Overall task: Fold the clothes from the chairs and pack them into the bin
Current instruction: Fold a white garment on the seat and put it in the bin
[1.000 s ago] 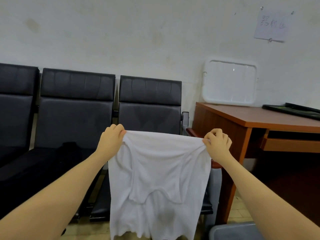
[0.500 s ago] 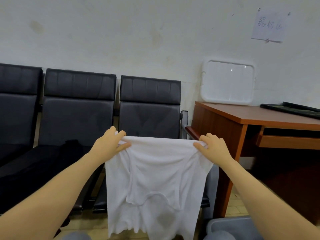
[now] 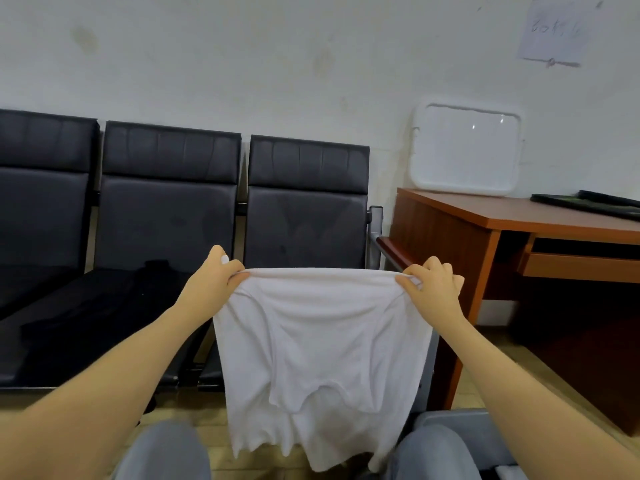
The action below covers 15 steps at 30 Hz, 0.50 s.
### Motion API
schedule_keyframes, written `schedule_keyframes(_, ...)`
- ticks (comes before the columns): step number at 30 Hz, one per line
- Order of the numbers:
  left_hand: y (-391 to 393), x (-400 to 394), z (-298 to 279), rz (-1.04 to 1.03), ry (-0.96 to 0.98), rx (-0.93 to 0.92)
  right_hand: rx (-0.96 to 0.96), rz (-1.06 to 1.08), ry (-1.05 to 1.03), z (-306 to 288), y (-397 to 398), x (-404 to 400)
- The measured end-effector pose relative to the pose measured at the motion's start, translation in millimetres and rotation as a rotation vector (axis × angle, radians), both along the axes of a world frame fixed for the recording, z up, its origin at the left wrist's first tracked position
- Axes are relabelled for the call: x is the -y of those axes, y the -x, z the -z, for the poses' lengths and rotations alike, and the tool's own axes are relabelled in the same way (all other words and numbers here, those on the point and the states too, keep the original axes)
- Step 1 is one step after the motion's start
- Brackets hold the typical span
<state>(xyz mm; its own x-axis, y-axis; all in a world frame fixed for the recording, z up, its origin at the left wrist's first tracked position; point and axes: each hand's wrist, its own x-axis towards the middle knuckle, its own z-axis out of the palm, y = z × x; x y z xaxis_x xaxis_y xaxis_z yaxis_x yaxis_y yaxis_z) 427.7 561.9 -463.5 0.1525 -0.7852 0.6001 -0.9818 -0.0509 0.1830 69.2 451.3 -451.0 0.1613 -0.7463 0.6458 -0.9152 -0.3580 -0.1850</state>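
While both arms reach forward at chest height, the left hand (image 3: pixel 211 282) pinches one top corner of the white garment (image 3: pixel 318 351), fingers curled tight around the folded edge, and the right hand (image 3: pixel 431 289) clamps the opposite corner the same way, so the two hands sit well apart with the top hem stretched nearly straight between them. The cloth hangs freely down from that line, its ragged lower edge dangling between the person's grey-clad knees (image 3: pixel 166 452), touching no seat. There's open air in front of the hands, all the way to the row of black chairs (image 3: pixel 304 220) against the wall. On the middle seat lies a dark garment (image 3: pixel 114 299), left of the left hand. To the right, the wooden desk (image 3: pixel 485 216) stands close beside the right hand, its corner edge just behind the knuckles. Low right, the grey bin (image 3: pixel 474 431) shows its rim just below the right forearm. A white tray (image 3: pixel 465 150) leans on the wall above the desk.
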Motion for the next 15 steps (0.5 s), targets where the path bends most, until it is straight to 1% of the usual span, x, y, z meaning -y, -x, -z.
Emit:
schedule_keyframes(2, -3, 8, 9, -0.01, -0.013, -0.016, -0.041, 0.008, -0.02, 9, -6, 8)
schedule_keyframes(6, -13, 33, 33, 0.0, -0.066, 0.027, -0.096, -0.016, -0.082, 37, -21, 33)
schedule_keyframes(10, -29, 66, 73, 0.012, -0.129, -0.011, -0.149, -0.04, -0.176, 74, -39, 71)
schedule_keyframes(15, -49, 115, 124, 0.006, -0.258, -0.052, -0.197, -0.031, -0.274, 123, -68, 123)
